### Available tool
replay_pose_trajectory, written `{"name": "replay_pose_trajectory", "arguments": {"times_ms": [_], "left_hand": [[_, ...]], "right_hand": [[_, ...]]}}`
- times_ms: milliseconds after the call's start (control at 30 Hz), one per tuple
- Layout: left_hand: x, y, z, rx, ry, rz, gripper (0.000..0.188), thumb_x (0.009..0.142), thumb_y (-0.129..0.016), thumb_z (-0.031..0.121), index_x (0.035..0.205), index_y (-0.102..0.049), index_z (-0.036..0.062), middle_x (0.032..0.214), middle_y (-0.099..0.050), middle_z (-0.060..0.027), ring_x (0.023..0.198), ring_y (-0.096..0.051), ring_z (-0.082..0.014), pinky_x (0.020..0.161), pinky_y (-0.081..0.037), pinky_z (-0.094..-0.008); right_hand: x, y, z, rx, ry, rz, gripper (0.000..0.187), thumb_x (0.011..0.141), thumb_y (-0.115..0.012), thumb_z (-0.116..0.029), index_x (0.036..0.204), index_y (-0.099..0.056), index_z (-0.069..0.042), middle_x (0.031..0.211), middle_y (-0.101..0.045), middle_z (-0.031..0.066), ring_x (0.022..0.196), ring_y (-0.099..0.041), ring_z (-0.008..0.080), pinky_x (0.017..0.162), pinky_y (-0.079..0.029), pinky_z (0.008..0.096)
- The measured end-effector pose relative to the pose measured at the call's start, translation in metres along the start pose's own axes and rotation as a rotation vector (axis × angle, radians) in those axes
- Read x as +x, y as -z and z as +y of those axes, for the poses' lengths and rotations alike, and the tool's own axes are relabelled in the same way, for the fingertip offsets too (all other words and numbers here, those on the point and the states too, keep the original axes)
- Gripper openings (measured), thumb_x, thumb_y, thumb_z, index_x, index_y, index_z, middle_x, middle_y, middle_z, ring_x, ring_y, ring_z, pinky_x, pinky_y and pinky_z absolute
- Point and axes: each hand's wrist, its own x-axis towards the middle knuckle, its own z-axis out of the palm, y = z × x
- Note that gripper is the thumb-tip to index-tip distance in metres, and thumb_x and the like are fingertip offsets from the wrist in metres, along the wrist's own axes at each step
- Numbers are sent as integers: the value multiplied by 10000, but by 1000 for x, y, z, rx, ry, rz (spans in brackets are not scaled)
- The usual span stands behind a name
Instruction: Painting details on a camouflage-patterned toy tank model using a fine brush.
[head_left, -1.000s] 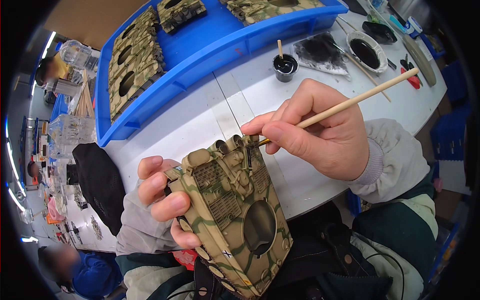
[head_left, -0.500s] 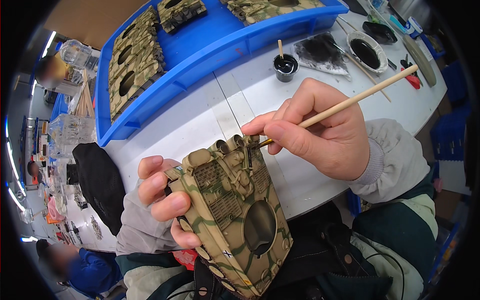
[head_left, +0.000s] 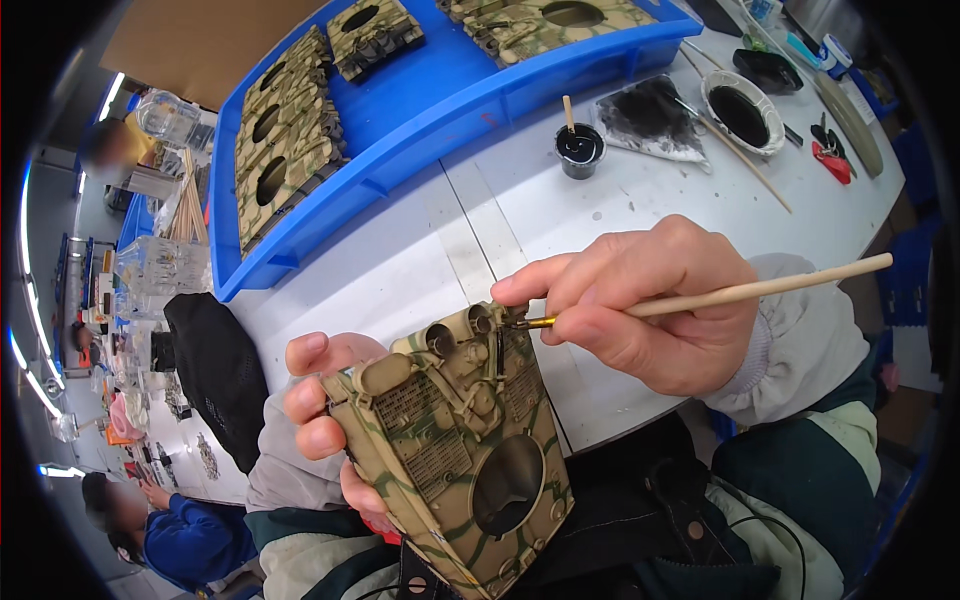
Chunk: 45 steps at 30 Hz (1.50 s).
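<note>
A blue tray (head_left: 460, 130) spans the upper left and upper middle of the frame, with more camouflaged hulls (head_left: 270, 180) inside it; the model tank hull (head_left: 455, 440) sits tilted at lower middle, raised in front of the person's dark clothing; it looks stiff and hard-shelled, and the round opening in its top suggests a hollow body, probably light for its bulk, though its weight cannot be told; its dull surface should give fair grip; the pipes and thin fittings at its upper end look the most fragile, so the broad, plain side walls seem the best hold.

The right hand (head_left: 660, 305), right of middle, pinches a slim brush between thumb and fingers, its index fingertip at the hull's upper corner; the left hand (head_left: 318, 437), left of middle, has its fingers parted and curled over the hull's left side, the rest of its grip hidden; the brush (head_left: 800, 282) has a pale, stiff handle pointing right, its tip at the fittings; a small cup (head_left: 580, 150) of dark liquid stands upper middle.
</note>
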Motion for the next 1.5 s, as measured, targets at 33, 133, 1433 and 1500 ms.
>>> {"name": "replay_pose_trajectory", "arguments": {"times_ms": [33, 133, 1433, 1500], "left_hand": [[1, 3, 1, 5, -6, -7, 542, 833, -451, 591, 1331, -338, 409, 1381, -321, -43, 1251, -354, -273, 896, -318, -560], [1, 10, -1, -35, -31, -45, 497, 846, -448, 577, 1312, -364, 427, 1384, -318, -37, 1263, -325, -258, 867, -287, -574], [3, 5, 0, 37, -39, -62, 554, 819, -418, 645, 1319, -347, 417, 1374, -307, -44, 1262, -307, -272, 831, -283, -572], [1, 7, -5, 33, -78, -60, 558, 816, -424, 640, 1322, -342, 418, 1370, -309, -43, 1261, -308, -272, 830, -285, -575]], "right_hand": [[0, 0, 1, 7, 8, 2, 62, 854, -530, 63, 912, -512, 49, 769, -617, 170, 736, -619, 203, 865, -488, 532], [-3, -4, -1, 97, -54, 51, 42, 834, -558, 70, 868, -578, 54, 782, -628, 154, 727, -621, 208, 866, -481, 545], [-1, -3, 1, -105, 43, 43, 98, 788, -601, 95, 866, -571, 43, 688, -617, 129, 628, -617, 201, 776, -542, 506], [-2, -2, 2, -105, 52, 37, 92, 793, -602, 85, 867, -567, 42, 689, -618, 129, 625, -618, 205, 775, -543, 504]]}}
